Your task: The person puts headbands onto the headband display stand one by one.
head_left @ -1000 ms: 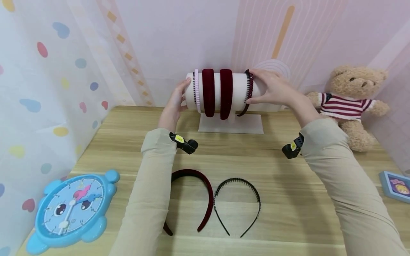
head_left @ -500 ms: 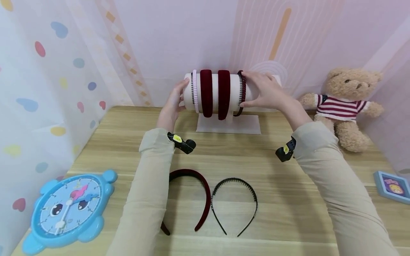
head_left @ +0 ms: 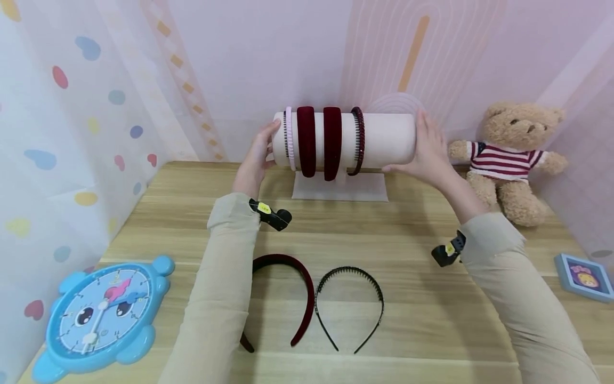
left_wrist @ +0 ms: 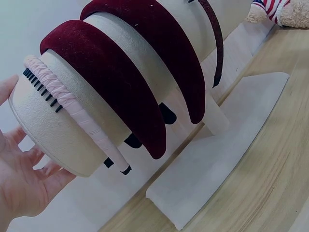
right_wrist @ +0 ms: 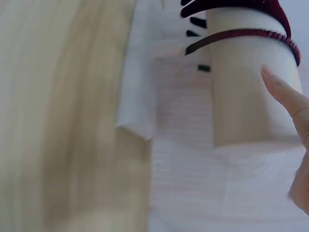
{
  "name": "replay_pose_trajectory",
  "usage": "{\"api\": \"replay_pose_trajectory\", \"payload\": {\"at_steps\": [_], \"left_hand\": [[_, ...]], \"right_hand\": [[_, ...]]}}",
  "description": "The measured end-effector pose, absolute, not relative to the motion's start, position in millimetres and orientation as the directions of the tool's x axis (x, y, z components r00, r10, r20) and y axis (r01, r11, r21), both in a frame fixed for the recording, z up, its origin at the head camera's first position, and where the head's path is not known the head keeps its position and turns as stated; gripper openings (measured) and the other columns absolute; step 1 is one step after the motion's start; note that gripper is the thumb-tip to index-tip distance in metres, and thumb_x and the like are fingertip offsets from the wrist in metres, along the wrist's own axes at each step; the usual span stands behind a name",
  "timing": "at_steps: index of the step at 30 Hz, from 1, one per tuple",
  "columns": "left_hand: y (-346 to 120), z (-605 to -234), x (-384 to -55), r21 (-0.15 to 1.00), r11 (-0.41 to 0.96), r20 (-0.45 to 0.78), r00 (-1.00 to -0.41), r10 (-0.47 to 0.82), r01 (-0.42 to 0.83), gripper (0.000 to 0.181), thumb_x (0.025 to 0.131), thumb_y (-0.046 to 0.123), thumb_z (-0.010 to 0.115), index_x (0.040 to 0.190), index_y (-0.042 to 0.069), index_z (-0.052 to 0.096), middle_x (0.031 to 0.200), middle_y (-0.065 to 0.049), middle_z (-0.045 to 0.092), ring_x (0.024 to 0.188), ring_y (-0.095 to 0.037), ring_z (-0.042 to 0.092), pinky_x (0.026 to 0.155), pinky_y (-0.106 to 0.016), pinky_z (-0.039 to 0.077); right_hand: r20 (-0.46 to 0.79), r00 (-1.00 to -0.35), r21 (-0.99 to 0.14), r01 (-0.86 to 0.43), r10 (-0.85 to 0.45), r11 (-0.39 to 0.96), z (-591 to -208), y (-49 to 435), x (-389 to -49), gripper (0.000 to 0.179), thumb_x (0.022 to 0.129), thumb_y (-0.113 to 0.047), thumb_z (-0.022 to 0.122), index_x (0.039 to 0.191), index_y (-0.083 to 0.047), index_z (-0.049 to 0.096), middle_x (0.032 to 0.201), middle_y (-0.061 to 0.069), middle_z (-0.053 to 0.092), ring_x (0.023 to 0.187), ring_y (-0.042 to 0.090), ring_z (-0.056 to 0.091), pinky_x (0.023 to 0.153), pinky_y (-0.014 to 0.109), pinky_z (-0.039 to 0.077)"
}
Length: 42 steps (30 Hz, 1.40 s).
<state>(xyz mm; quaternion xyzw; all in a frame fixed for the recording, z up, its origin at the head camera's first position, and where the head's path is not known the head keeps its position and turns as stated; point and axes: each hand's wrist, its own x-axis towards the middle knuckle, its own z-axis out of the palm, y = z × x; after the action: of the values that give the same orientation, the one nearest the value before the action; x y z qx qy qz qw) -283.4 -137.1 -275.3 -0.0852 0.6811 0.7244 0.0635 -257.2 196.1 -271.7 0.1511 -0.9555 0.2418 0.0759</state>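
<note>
A white cylindrical headband stand [head_left: 388, 140] lies level on its flat base [head_left: 366, 188]. On its left part is a thin lilac wrapped headband [head_left: 290, 140], then two wide dark red velvet headbands [head_left: 307, 142], then a narrow dark red toothed headband [head_left: 358, 140] near the middle. My left hand [head_left: 254, 165] holds the roll's left end, with fingers spread about its edge in the left wrist view. At the other end is my right hand [head_left: 428, 152], fingers extended beside the roll and thumb stretched below it. In the right wrist view, one finger points across the roll.
A dark red headband [head_left: 309, 298] and a black toothed headband [head_left: 381, 298] lie on the wooden table [head_left: 422, 330]. A blue toy clock [head_left: 57, 325] is at left. A teddy bear [head_left: 520, 192] sits at right, near a small blue frame [head_left: 566, 277].
The narrow dark red headband has slid left along the roll. My right hand moved left with it, then let go and went right to the roll's end. My left hand stays put.
</note>
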Motion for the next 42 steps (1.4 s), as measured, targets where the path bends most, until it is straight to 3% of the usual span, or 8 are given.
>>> {"api": "replay_pose_trajectory", "payload": {"at_steps": [3, 6, 9, 13, 18, 21, 33, 42], "left_hand": [[-137, -276, -283, 0.973, -0.076, -0.218, -0.976, -0.015, -0.216, 0.062, 0.088, 0.051, 0.045, 0.142, 0.029, 0.025, 0.149, 0.001, 0.025, 0.128, -0.02, 0.029, 0.104, -0.041, 0.027], [-136, -275, -283, 0.972, -0.087, -0.218, -0.976, -0.014, -0.216, 0.062, 0.088, 0.051, 0.045, 0.142, 0.028, 0.025, 0.149, 0.001, 0.026, 0.128, -0.02, 0.029, 0.104, -0.041, 0.027], [-135, -272, -281, 0.973, -0.081, -0.218, -0.976, -0.015, -0.216, 0.061, 0.089, 0.051, 0.044, 0.142, 0.028, 0.025, 0.148, 0.001, 0.027, 0.126, -0.019, 0.03, 0.102, -0.039, 0.028], [-135, -270, -278, 0.974, -0.069, -0.217, -0.976, -0.026, -0.214, 0.061, 0.089, 0.051, 0.044, 0.142, 0.029, 0.025, 0.147, 0.001, 0.029, 0.124, -0.018, 0.032, 0.1, -0.038, 0.03], [-136, -273, -280, 0.974, -0.072, -0.217, -0.976, -0.026, -0.215, 0.061, 0.089, 0.051, 0.045, 0.142, 0.028, 0.026, 0.146, 0.001, 0.031, 0.126, -0.019, 0.032, 0.102, -0.039, 0.029], [-136, -275, -283, 0.972, -0.087, -0.222, -0.975, -0.019, -0.22, 0.061, 0.088, 0.05, 0.046, 0.142, 0.028, 0.026, 0.147, 0.002, 0.03, 0.128, -0.02, 0.031, 0.103, -0.041, 0.027], [-135, -273, -282, 0.97, -0.093, -0.227, -0.974, -0.021, -0.225, 0.062, 0.088, 0.052, 0.045, 0.142, 0.03, 0.026, 0.148, 0.003, 0.029, 0.13, -0.02, 0.03, 0.104, -0.041, 0.027], [-136, -272, -280, 0.971, -0.087, -0.224, -0.974, -0.024, -0.221, 0.061, 0.088, 0.051, 0.045, 0.141, 0.03, 0.027, 0.148, 0.003, 0.029, 0.13, -0.02, 0.03, 0.104, -0.041, 0.028]], "right_hand": [[0.083, -0.974, -0.54, -0.222, -0.211, 0.812, -287, 208, -250, 0.122, 0.069, -0.042, 0.077, 0.144, 0.001, -0.009, 0.149, 0.03, -0.004, 0.137, 0.047, 0.001, 0.109, 0.06, 0.006], [-0.115, -0.947, -0.555, -0.189, -0.299, 0.81, -304, 213, -242, 0.102, 0.078, -0.036, 0.071, 0.141, 0.01, 0.006, 0.143, 0.039, 0.013, 0.131, 0.052, 0.017, 0.105, 0.06, 0.02], [-0.255, -0.856, -0.561, -0.247, -0.449, 0.79, -321, 209, -232, 0.077, 0.082, -0.03, 0.066, 0.133, 0.015, 0.029, 0.131, 0.037, 0.037, 0.12, 0.048, 0.039, 0.1, 0.054, 0.034], [-0.328, -0.707, -0.646, -0.316, -0.627, 0.695, -341, 193, -219, 0.054, 0.082, -0.024, 0.067, 0.119, 0.01, 0.048, 0.111, 0.025, 0.057, 0.1, 0.031, 0.057, 0.089, 0.039, 0.046], [-0.402, -0.524, -0.722, -0.323, -0.751, 0.612, -352, 164, -200, 0.041, 0.083, -0.019, 0.067, 0.113, 0.006, 0.054, 0.09, 0.008, 0.059, 0.081, 0.011, 0.053, 0.073, 0.024, 0.046], [-0.409, -0.476, -0.723, -0.351, -0.778, 0.595, -354, 149, -189, 0.041, 0.081, -0.022, 0.069, 0.11, 0.002, 0.055, 0.086, 0.003, 0.058, 0.077, 0.009, 0.052, 0.069, 0.022, 0.045], [-0.364, -0.492, -0.625, -0.5, -0.791, 0.599, -348, 142, -181, 0.022, 0.081, -0.006, 0.061, 0.102, 0.001, 0.059, 0.085, 0.004, 0.059, 0.075, 0.007, 0.051, 0.068, 0.019, 0.045], [-0.409, -0.633, -0.715, -0.225, -0.657, 0.662, -331, 191, -209, 0.03, 0.084, -0.007, 0.057, 0.108, 0.01, 0.054, 0.1, 0.021, 0.061, 0.078, 0.013, 0.06, 0.07, 0.034, 0.054]]}}
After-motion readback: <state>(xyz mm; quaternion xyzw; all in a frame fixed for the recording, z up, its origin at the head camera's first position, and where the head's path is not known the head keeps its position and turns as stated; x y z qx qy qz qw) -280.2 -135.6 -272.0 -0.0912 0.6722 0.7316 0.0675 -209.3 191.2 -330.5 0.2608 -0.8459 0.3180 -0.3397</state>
